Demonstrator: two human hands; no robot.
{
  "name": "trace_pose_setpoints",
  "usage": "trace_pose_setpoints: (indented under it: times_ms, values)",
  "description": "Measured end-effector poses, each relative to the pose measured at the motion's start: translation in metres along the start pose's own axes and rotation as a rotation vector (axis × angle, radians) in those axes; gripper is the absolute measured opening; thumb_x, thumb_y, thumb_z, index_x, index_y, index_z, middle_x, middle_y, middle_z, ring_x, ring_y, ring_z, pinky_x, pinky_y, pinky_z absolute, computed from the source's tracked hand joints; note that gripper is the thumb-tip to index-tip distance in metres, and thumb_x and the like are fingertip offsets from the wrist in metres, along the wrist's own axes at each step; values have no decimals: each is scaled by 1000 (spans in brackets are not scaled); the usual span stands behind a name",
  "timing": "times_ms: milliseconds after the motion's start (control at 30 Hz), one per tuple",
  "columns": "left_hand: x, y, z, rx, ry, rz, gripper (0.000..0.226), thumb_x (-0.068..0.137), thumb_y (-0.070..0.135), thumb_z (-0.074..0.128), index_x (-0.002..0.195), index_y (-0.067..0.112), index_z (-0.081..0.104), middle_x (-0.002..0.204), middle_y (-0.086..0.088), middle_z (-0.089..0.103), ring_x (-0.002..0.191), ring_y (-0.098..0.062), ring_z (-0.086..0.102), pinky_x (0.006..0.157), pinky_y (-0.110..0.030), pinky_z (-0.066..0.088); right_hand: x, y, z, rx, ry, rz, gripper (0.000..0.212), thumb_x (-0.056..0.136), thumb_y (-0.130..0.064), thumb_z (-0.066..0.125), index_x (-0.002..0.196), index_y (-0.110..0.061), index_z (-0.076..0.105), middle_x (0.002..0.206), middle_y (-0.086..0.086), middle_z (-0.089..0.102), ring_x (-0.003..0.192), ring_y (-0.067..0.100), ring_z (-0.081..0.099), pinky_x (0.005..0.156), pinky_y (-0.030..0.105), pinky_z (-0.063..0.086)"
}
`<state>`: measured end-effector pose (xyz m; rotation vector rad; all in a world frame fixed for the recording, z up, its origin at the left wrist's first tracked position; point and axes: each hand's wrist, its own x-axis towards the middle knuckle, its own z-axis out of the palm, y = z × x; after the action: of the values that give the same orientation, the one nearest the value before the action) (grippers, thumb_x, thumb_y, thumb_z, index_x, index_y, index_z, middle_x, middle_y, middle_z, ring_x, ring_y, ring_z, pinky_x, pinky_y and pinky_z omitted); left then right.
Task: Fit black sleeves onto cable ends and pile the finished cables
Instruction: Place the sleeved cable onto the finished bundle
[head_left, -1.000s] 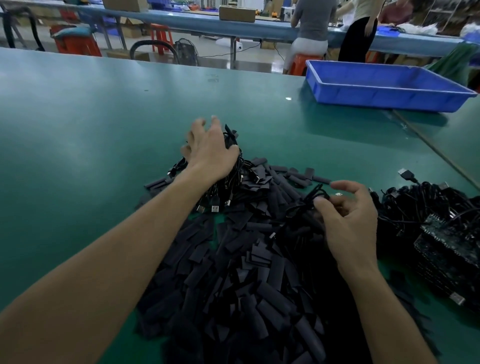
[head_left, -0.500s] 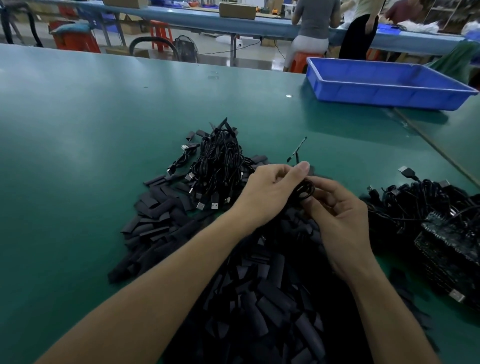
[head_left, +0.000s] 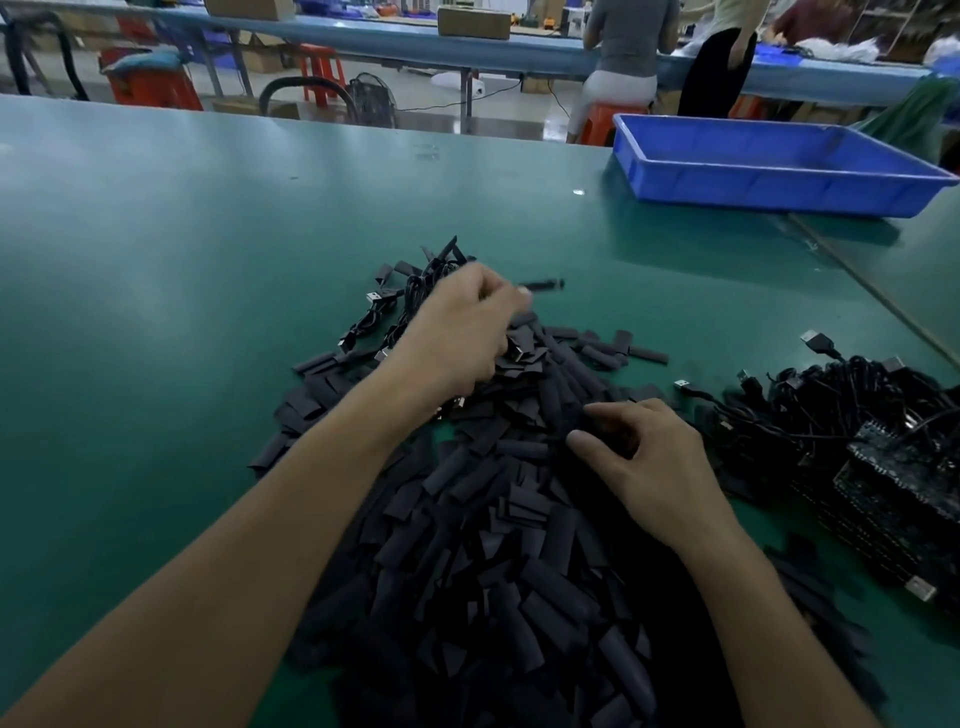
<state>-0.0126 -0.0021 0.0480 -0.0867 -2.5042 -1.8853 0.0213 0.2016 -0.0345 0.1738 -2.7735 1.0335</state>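
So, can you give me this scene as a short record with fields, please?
table: green
sleeves: loose black heap in the middle
finished cables: small pile behind the heap
other cables: tangle at the right
left hand: blurred, fingers curled, over the finished cables; seems to hold a cable
right hand: on the sleeves, fingers curled into them; grip unclear
tray: blue, far right

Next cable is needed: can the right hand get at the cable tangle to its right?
Probably yes. The right hand rests on the sleeve pile right beside the cable tangle, with nothing standing between them or lying over the cables.
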Motion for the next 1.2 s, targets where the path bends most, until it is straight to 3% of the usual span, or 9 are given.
trace_pose_setpoints:
  times_ms: [67, 167, 300, 367, 533, 633, 800, 933, 1200]
  values:
    - [-5, -12, 2, 82, -87, -35, 16, 100, 33, 58, 100, 18, 55, 48, 8, 49, 36, -8, 37, 34, -19, 30, 0, -3, 2, -64, -39, 16, 46, 89, -49, 67, 129, -28, 63, 96, -15, 46, 92, 10, 51, 80, 24, 42]
    - [-7, -31, 11, 51, -104, -45, 19, 95, 28, 67, 86, 13, 61, 49, 4, 58, 34, -8, 41, 34, -19, 33, 2, -5, 4, -115, -33, 2, 34, 92, -42, 66, 124, -29, 66, 93, -14, 42, 87, 9, 47, 78, 25, 39]
    - [-7, -49, 21, 12, -106, -102, 18, 87, 25, 76, 83, 11, 64, 49, 4, 58, 34, -10, 46, 35, -19, 38, 4, -3, 4, -45, -23, -4, 12, 91, -29, 71, 103, -30, 69, 94, -18, 42, 89, 8, 50, 74, 13, 35]
    - [-7, -55, 25, 10, -97, -110, 20, 87, 26, 76, 89, 12, 62, 48, 5, 58, 34, -10, 47, 35, -20, 38, 4, -3, 4, 8, -9, -20, 14, 89, -23, 73, 92, -33, 64, 96, -17, 44, 94, 10, 52, 76, 9, 36]
    - [-8, -65, 31, -4, -114, -145, 23, 91, 30, 71, 109, 18, 61, 46, 5, 56, 32, -10, 45, 33, -19, 36, 2, -6, 3, 84, 73, -112, 15, 87, -19, 74, 87, -31, 65, 102, -12, 50, 106, 16, 48, 95, 34, 43]
    - [-8, -67, 32, 18, -111, -120, 22, 93, 29, 69, 112, 18, 67, 45, 6, 54, 32, -9, 45, 33, -19, 36, 1, -9, 2, 136, 92, -150, 22, 88, -18, 71, 83, -36, 59, 102, -18, 57, 106, 15, 51, 95, 38, 43]
    - [-9, -68, 31, -29, -79, -111, 24, 90, 31, 71, 107, 25, 56, 50, 4, 59, 34, -10, 46, 34, -20, 36, -1, -8, 4, 211, 30, -147, 21, 93, -16, 66, 85, -34, 57, 89, -20, 63, 85, 4, 58, 69, 14, 41]
    - [-10, -70, 33, 9, -110, -76, 6, 93, 30, 68, 93, 24, 70, 47, 5, 57, 33, -8, 46, 33, -18, 36, -2, -9, 2, 220, -4, -155, 26, 88, -12, 71, 84, -36, 61, 90, -22, 64, 82, 4, 60, 69, 11, 42]
    - [-11, -69, 32, -5, -148, -73, 16, 100, 30, 59, 92, 20, 69, 59, 8, 65, 36, -6, 47, 35, -18, 37, 0, -10, 2, 319, 195, -107, 28, 88, -14, 72, 99, -39, 65, 80, -20, 66, 79, -2, 62, 71, 8, 46]
